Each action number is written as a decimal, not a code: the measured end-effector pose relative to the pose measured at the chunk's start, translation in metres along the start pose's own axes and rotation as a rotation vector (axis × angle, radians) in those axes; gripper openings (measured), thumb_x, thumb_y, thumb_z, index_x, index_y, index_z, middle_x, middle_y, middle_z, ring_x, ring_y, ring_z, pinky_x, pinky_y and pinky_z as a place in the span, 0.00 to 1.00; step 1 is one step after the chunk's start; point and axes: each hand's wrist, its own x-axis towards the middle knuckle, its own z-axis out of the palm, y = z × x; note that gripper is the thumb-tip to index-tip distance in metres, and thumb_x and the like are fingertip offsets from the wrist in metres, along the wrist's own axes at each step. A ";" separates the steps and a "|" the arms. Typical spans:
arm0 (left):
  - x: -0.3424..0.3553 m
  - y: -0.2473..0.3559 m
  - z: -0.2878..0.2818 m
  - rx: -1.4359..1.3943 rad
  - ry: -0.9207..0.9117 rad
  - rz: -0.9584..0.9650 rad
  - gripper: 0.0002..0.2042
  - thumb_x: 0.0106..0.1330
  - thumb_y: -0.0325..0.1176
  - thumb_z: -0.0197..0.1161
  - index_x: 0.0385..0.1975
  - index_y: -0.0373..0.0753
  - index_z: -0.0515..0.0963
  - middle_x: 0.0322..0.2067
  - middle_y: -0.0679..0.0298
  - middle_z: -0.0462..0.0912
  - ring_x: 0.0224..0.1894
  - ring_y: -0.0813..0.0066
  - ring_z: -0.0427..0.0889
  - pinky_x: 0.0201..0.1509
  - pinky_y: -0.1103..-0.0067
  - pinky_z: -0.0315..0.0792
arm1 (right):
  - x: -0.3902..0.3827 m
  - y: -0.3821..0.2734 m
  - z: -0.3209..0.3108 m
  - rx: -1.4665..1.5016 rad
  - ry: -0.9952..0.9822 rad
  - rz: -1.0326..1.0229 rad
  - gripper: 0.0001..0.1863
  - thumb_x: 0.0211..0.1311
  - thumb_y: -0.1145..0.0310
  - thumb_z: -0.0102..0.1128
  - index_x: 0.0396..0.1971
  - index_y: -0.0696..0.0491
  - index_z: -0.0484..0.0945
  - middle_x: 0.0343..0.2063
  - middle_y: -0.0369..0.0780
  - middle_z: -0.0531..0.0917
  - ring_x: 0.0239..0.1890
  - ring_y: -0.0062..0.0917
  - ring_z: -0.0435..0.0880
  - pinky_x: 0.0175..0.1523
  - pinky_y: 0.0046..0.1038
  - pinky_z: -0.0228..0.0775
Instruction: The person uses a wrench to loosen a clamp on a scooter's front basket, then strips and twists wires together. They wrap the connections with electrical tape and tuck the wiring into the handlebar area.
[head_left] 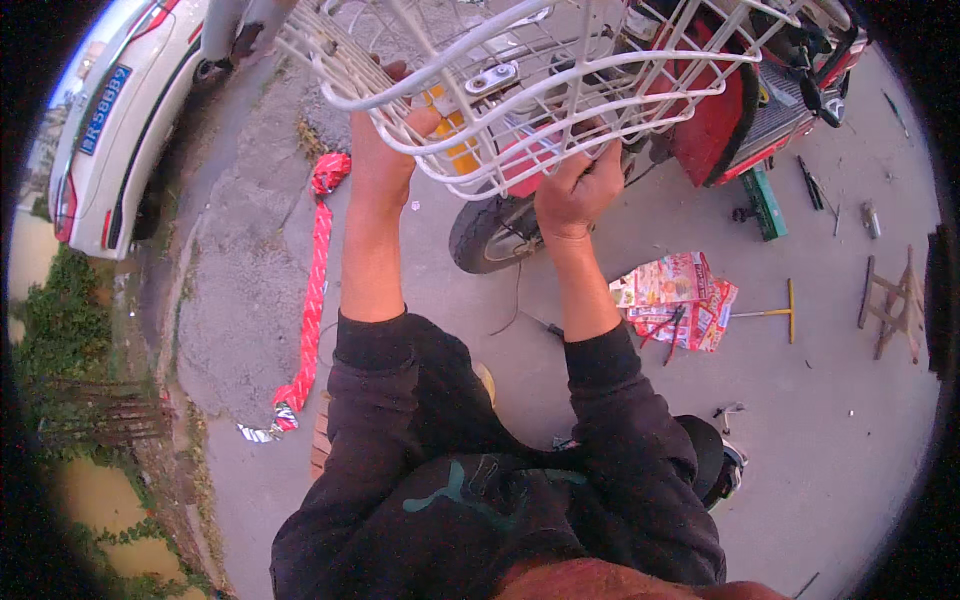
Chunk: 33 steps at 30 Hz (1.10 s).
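A white wire basket [560, 88] fills the top middle, above the front wheel [485, 235] of a red and black two-wheeler [700, 140]. My left hand [385, 150] reaches up at the basket's left side, its fingers curled at the wires and partly hidden. My right hand [580, 185] is closed at the basket's lower right edge, gripping it. Through the wires show a yellow item [460, 150] and a small silver bracket [493, 79].
A white car [130, 120] stands upper left, near greenery and muddy water. A red wrapped strip [320, 250] lies left. Red printed papers [660, 285] with pliers, a T-handled tool [790, 310], a green tool [765, 205], scattered tools and a wooden folding stool [890, 300] lie right.
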 end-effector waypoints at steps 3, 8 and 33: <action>-0.005 0.007 0.001 -0.011 0.066 -0.031 0.36 0.52 0.20 0.67 0.65 0.35 0.65 0.59 0.53 0.73 0.62 0.62 0.73 0.67 0.66 0.68 | -0.004 -0.002 0.012 0.193 0.090 0.208 0.15 0.62 0.72 0.47 0.42 0.62 0.80 0.33 0.45 0.86 0.34 0.33 0.87 0.41 0.32 0.77; -0.007 -0.009 -0.015 0.177 0.061 0.076 0.22 0.52 0.23 0.69 0.49 0.34 0.77 0.43 0.61 0.77 0.43 0.72 0.77 0.46 0.72 0.72 | 0.002 0.005 0.021 0.313 0.172 0.354 0.18 0.62 0.72 0.43 0.44 0.63 0.79 0.33 0.44 0.86 0.34 0.28 0.84 0.43 0.29 0.76; -0.007 -0.005 -0.017 -0.090 0.009 -0.031 0.42 0.57 0.21 0.65 0.73 0.38 0.53 0.64 0.52 0.69 0.69 0.59 0.68 0.72 0.65 0.64 | 0.014 0.045 0.070 0.841 0.396 0.758 0.11 0.70 0.63 0.53 0.38 0.57 0.76 0.36 0.41 0.82 0.36 0.28 0.84 0.44 0.32 0.81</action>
